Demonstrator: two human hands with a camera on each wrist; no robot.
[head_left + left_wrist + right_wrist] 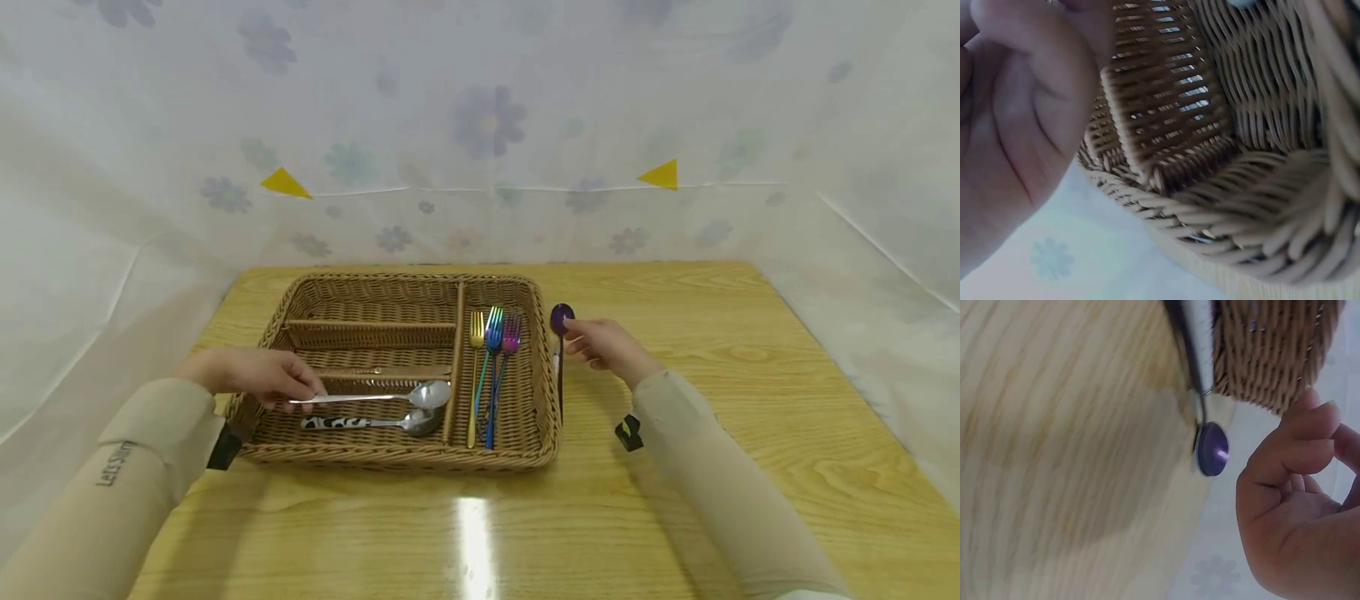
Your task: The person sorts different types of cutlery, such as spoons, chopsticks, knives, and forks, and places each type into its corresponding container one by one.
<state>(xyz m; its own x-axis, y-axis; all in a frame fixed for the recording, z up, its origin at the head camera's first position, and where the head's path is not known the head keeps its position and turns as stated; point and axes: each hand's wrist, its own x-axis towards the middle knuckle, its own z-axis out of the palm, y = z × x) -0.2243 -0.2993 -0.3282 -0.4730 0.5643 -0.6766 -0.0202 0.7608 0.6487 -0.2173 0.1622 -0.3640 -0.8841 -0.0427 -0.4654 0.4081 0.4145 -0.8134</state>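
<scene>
My left hand (273, 375) pinches the handle of a silver spoon (429, 394) above the front left compartment of a wicker basket (360, 456). Below it lies another spoon with a black-and-white patterned handle (337, 423). In the left wrist view the left palm (1016, 125) shows at the basket's rim, with the spoon out of sight. My right hand (611, 346) is beside a purple spoon (1213, 450) lying right of the basket. A gap shows between that hand (1300, 500) and the spoon in the right wrist view; its fingers curl loosely around nothing.
Gold, blue and purple forks (477, 333) lie in the basket's right compartment. Wicker dividers (375, 324) split its left side. A white handle (1200, 344) lies alongside the purple spoon. The wooden table (675, 333) borders a flowered curtain (487, 217) with yellow triangles.
</scene>
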